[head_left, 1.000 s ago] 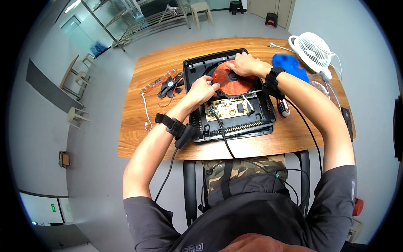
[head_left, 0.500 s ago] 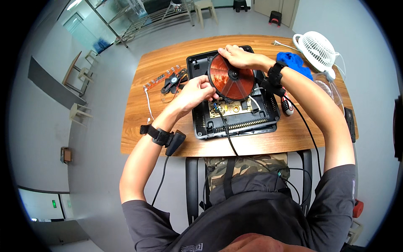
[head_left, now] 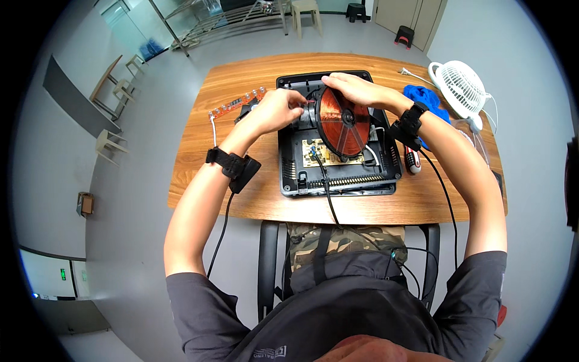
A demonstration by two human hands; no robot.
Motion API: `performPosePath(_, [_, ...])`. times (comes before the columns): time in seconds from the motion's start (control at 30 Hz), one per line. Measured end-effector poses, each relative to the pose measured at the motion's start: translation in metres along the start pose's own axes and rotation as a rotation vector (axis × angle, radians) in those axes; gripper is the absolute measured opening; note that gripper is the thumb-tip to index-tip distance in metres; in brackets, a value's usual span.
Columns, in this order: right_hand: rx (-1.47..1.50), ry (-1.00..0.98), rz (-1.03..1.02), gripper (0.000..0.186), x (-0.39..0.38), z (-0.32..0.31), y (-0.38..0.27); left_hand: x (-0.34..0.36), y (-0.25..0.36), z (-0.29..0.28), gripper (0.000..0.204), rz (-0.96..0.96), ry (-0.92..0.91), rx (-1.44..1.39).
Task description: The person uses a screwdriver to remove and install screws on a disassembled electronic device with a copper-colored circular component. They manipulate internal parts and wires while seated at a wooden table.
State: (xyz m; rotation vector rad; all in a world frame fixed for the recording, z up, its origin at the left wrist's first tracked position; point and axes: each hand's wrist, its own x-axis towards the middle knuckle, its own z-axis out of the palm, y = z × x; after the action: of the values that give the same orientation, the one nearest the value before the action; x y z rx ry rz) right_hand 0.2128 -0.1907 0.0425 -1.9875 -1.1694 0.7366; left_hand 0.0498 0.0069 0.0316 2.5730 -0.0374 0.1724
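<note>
My right hand point(head_left: 353, 89) grips the top edge of a round copper coil point(head_left: 341, 127), tilted up inside an open black appliance housing point(head_left: 390, 180). My left hand point(head_left: 278, 110) is closed at the coil's left, its fingertips by a dark cylindrical part point(head_left: 307, 117); what they hold is hidden. A yellowish circuit board point(head_left: 310, 148) with white and black cables lies in the housing below the coil. A strip board with buttons point(head_left: 232, 104) and a dark fan point(head_left: 246, 108), partly behind my left hand, lie to the left. A red-white knife-like tool point(head_left: 413, 161) lies right of the housing.
The wooden table point(head_left: 241, 205) also carries a white fan point(head_left: 459, 85) with its cord and plug, a blue cloth point(head_left: 422, 99) and clear plastic items at the right. A chair point(head_left: 263, 265) is at the near edge; stools point(head_left: 304, 12) and a metal rack point(head_left: 223, 21) stand beyond.
The coil has gone from lying flat to standing steeply tilted, raised with my right hand. My left hand moved down at its edge, then up and left beside the part behind it.
</note>
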Motion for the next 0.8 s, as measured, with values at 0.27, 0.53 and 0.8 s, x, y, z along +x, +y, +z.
performPosePath(0.27, [-0.072, -0.03, -0.051, 0.051, 0.0, 0.004, -0.003, -0.004, 0.012, 0.009, 0.025, -0.017, 0.085, -0.001])
performPosePath(0.53, [-0.069, -0.054, -0.061, 0.052, -0.003, 0.003, -0.01, -0.005, 0.002, 0.019, 0.017, 0.026, -0.015, 0.07])
performPosePath(0.8, [-0.024, -0.063, -0.012, 0.051, 0.001, 0.006, -0.006, -0.014, 0.005, 0.019, 0.017, -0.109, -0.281, -0.046])
